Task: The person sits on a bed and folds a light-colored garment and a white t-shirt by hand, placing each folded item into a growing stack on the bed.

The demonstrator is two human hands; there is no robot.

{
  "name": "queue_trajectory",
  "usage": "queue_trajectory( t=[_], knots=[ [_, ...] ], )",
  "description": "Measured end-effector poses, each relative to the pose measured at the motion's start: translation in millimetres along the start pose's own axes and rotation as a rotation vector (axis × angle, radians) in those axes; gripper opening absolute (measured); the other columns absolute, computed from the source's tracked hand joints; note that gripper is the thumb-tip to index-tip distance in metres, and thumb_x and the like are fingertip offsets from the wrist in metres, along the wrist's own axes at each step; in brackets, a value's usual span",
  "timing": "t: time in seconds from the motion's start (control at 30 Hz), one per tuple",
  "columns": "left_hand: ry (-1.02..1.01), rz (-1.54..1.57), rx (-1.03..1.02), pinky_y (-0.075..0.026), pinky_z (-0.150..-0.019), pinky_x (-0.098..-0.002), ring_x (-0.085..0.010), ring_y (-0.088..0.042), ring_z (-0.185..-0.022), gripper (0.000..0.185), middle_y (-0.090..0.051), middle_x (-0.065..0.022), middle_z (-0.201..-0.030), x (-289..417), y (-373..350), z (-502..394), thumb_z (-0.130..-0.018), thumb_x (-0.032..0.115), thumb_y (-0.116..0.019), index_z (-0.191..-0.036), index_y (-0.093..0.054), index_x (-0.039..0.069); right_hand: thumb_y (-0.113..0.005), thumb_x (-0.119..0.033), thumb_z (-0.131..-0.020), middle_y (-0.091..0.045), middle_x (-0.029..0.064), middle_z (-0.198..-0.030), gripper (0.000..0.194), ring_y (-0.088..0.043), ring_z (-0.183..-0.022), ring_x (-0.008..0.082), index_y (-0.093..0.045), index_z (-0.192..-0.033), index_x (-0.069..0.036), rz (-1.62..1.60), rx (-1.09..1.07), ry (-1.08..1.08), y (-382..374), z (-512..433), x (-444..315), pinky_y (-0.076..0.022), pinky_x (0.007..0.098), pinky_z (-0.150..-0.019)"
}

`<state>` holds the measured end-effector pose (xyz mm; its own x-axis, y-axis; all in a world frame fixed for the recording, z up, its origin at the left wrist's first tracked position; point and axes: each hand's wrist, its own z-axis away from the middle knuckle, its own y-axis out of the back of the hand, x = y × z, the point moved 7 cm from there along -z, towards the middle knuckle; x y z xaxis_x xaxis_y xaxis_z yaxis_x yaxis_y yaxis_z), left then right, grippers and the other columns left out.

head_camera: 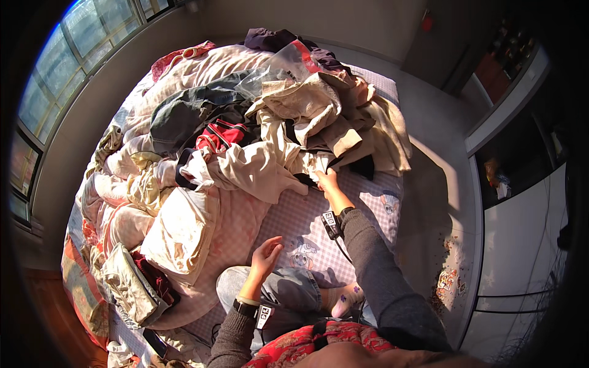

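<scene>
At the near edge of a clothes heap, my right hand point(327, 180) has its fingers closed on the edge of a cream-white garment point(315, 163). Its fingertips are partly hidden in the fabric. A beige jacket point(306, 103) and a tan garment point(389, 131) lie just beyond, with black cloth point(362, 168) underneath. My left hand point(267, 256) hovers near my bent knee, holding nothing, its fingers loosely curved and slightly apart. To its left lies a stack of folded white clothes point(179, 230). A pale garment point(255, 165) spreads out from the heap between both hands.
A checked bed sheet point(285, 221) covers the bed beneath me. Folded trousers point(131, 280) and dark red cloth point(154, 278) lie at the left. A clear plastic bag point(271, 73) and jeans point(177, 122) rest on the heap. A white cabinet point(520, 239) stands at the right.
</scene>
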<state>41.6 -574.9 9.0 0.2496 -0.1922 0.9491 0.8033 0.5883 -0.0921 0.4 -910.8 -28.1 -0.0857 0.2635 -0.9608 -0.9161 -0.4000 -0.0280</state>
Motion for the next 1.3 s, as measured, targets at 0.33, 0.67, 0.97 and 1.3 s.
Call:
queue_trajectory(
  t=[0.33, 0.67, 0.97, 1.3],
  knots=[
    [0.529, 0.371, -0.112, -0.047, -0.092, -0.0392, -0.0235, -0.054, -0.114, 0.069, -0.049, -0.0125, -0.133, -62.9, -68.3, 45.2, -0.091, 0.053, -0.053, -0.142, -0.033, 0.011, -0.068, -0.039, -0.085, -0.062, 0.004, -0.082, 0.042, -0.054, -0.077, 0.0124, -0.06, -0.097, 0.001, 0.543, -1.448, -0.226, 35.7, 372.2, 68.9, -0.0453, 0.0299, -0.07],
    [0.439, 0.43, -0.156, -0.055, -0.071, -0.0344, -0.0218, -0.066, -0.079, 0.035, -0.067, -0.0142, -0.096, -44.7, -92.0, 81.4, -0.089, 0.024, -0.065, -0.109, -0.06, -0.004, -0.068, -0.033, -0.088, -0.065, 0.0014, -0.095, 0.039, -0.057, -0.087, 0.0085, -0.062, -0.109, 0.0, 0.033, -1.089, -0.161, 87.7, 399.6, -33.8, -0.0464, 0.0252, -0.079],
    [-0.094, 0.89, -0.48, -0.051, -0.076, -0.0259, -0.0131, -0.062, -0.088, 0.022, -0.065, -0.0049, -0.098, 124.0, -72.3, 87.7, -0.096, 0.021, -0.054, -0.109, -0.059, 0.004, -0.064, -0.03, -0.09, -0.061, 0.0093, -0.112, 0.047, -0.059, -0.1, 0.0182, -0.052, -0.123, 0.001, -0.706, -0.276, 0.237, 228.1, 364.9, -110.4, -0.0464, 0.0327, -0.089],
    [-0.256, -0.149, -0.002, -0.037, -0.103, -0.0393, -0.0319, -0.041, -0.129, 0.074, -0.038, -0.0135, -0.145, 84.1, -74.0, 63.0, -0.086, 0.021, -0.068, -0.147, -0.027, 0.011, -0.058, -0.031, -0.094, -0.06, 0.012, -0.118, 0.048, -0.06, -0.104, 0.0206, -0.044, -0.134, -0.011, -0.916, -0.253, 0.078, 225.1, 308.3, -75.1, -0.0487, 0.0356, -0.087]
  ],
)
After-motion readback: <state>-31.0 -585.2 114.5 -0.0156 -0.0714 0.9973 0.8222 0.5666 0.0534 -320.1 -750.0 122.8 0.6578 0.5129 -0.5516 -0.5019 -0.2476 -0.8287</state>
